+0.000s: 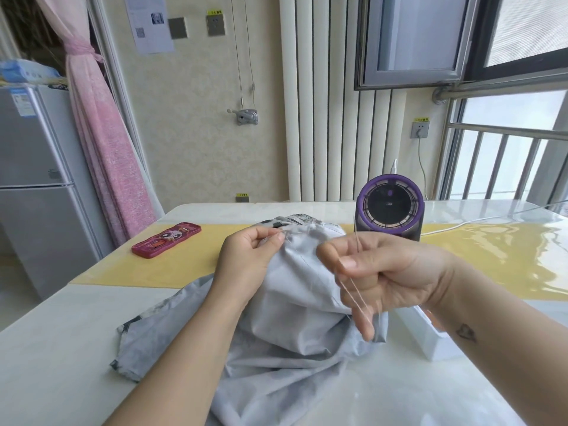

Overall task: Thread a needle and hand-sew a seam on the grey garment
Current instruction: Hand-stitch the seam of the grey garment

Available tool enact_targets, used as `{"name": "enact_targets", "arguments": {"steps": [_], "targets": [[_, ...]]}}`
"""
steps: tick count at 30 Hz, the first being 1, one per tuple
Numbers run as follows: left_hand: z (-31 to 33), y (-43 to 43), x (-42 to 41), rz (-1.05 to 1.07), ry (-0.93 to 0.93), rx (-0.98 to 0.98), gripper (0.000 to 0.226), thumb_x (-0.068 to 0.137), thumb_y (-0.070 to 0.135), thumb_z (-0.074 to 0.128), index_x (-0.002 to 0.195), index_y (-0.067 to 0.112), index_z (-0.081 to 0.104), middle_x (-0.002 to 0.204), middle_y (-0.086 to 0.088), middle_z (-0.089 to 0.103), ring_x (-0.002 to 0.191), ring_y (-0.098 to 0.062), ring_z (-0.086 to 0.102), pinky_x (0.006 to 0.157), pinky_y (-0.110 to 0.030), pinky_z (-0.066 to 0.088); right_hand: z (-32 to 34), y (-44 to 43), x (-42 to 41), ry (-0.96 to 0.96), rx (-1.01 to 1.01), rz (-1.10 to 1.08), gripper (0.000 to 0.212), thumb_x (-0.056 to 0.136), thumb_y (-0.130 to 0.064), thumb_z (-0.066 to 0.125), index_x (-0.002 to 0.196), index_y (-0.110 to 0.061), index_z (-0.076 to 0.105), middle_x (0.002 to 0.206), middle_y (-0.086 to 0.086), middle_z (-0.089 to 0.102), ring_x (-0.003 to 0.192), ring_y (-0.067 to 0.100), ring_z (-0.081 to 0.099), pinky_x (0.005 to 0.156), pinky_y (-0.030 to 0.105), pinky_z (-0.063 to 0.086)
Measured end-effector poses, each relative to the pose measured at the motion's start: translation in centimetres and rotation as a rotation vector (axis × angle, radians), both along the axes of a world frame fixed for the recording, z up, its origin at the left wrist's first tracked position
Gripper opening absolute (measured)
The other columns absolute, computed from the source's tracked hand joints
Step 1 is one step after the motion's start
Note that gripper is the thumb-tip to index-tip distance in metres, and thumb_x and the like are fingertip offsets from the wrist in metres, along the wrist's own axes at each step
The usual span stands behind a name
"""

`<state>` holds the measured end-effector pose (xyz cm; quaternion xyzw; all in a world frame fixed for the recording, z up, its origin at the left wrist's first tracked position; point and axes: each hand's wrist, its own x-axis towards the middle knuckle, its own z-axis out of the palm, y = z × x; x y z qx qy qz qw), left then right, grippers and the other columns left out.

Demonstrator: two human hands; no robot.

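The grey garment [295, 302] lies bunched on the white table [61, 348], its upper part lifted towards me. My left hand [249, 253] pinches a fold of the garment near its top edge between thumb and forefinger. My right hand [387, 272] is raised to the right of the fabric, with thumb and fingers pinching a thin needle [356, 238] that points up. Pale thread [356, 298] runs down from that hand across its curled fingers to the cloth.
A purple and grey desk fan [389, 207] stands just behind my right hand, its white cable trailing right. A red cartoon pencil case [166, 240] lies on the yellow table runner [172, 265] at the left. A white box [430, 336] sits under my right wrist.
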<state>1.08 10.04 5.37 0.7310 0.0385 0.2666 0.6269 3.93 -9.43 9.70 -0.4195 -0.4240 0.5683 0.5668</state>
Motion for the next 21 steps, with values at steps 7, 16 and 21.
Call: {"name": "enact_targets", "arguments": {"steps": [7, 16, 21], "targets": [[0.3, -0.6, -0.7, -0.030, -0.029, 0.028, 0.009, 0.086, 0.012, 0.066, 0.082, 0.020, 0.068, 0.078, 0.006, 0.070, 0.072, 0.000, 0.062, 0.072, -0.016, 0.047, 0.1, 1.9, -0.2, -0.820, -0.324, -0.887, 0.029, 0.080, -0.033, 0.072, 0.095, -0.010, 0.065, 0.059, -0.009, 0.054, 0.050, 0.010, 0.061, 0.072, 0.036, 0.059], [1.0, -1.4, -1.5, -0.090, -0.081, 0.067, 0.009, 0.086, 0.008, 0.066, 0.082, 0.017, 0.067, 0.076, 0.008, 0.071, 0.069, 0.005, 0.063, 0.068, -0.006, 0.045, -1.1, 3.6, -0.1, -1.095, -0.221, -1.083, 0.019, 0.083, -0.032, 0.069, 0.076, -0.014, 0.067, 0.036, -0.013, 0.041, 0.049, 0.012, 0.045, 0.051, 0.024, 0.040], [1.0, -1.2, -1.3, -0.074, -0.076, 0.078, 0.010, 0.086, 0.008, 0.065, 0.082, 0.017, 0.067, 0.079, 0.006, 0.071, 0.071, 0.005, 0.063, 0.069, -0.006, 0.045, -0.9, 2.8, 0.1, -0.918, -0.105, -0.970, 0.014, 0.084, -0.021, 0.070, 0.071, -0.015, 0.067, 0.047, -0.013, 0.040, 0.056, 0.013, 0.039, 0.064, 0.034, 0.044]]}}
